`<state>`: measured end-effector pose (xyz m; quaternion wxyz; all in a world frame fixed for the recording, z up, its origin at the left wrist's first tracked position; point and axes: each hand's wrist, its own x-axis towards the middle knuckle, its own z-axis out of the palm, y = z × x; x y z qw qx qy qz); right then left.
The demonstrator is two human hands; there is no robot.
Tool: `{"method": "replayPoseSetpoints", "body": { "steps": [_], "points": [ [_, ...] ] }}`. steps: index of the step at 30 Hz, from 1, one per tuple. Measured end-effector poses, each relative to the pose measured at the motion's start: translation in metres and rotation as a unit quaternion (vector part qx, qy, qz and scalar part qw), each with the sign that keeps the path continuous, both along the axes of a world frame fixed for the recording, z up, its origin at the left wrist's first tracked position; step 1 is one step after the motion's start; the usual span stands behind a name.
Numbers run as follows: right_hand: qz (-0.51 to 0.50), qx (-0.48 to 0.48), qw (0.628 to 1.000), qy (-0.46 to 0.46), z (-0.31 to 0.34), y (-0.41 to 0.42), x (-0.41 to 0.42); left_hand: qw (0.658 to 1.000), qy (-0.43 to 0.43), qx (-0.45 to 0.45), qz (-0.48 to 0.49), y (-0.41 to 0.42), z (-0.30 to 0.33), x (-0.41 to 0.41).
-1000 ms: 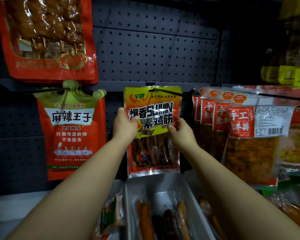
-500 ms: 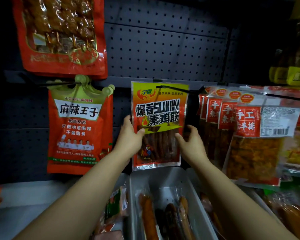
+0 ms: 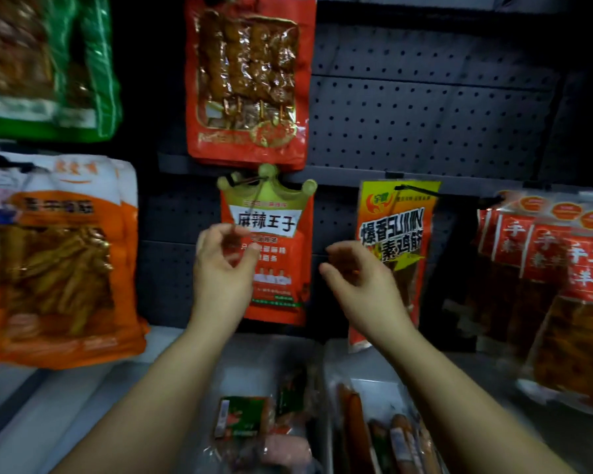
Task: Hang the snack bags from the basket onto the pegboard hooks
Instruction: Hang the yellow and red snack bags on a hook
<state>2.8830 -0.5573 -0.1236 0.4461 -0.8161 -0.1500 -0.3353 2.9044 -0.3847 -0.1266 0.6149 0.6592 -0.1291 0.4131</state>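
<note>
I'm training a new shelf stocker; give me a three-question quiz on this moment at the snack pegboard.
1. True or false: the left hand is gripping a bag.
2. Which bag does the right hand partly cover? A) the yellow-topped bag B) the green bag C) the skewer bag
3. Fill in: the crown-topped bag hangs from a ____.

Key: 1 false, both hands are empty with loosely curled fingers; 2 A; 3 hook.
</note>
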Motion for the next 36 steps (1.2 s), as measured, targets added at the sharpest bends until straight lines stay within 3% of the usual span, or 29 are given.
{"method": "replayPoseSetpoints", "body": {
  "steps": [4, 8, 14, 26, 36],
  "points": [
    [0.03, -0.033, 0.995, 0.089, -0.006, 0.029, 0.022, 0.997, 0.078, 0.005, 0.027, 0.028, -0.01, 0.035],
    [0.061, 0.036, 0.987, 0.144, -0.012, 0.046, 0.042, 0.986, 0.162, 0.007, -0.029, 0.034, -0.021, 0.057],
    [0.103, 0.123, 0.979, 0.129, -0.017, 0.054, 0.064, 0.981, 0.145, -0.003, -0.129, 0.027, -0.029, 0.067],
    [0.083, 0.198, 0.967, 0.141, -0.019, 0.063, 0.081, 0.981, 0.159, 0.042, -0.102, 0.019, -0.025, 0.072],
    [0.106, 0.176, 0.967, 0.149, -0.04, 0.062, 0.073, 0.978, 0.161, 0.041, -0.13, 0.023, -0.041, 0.067]
  ]
}}
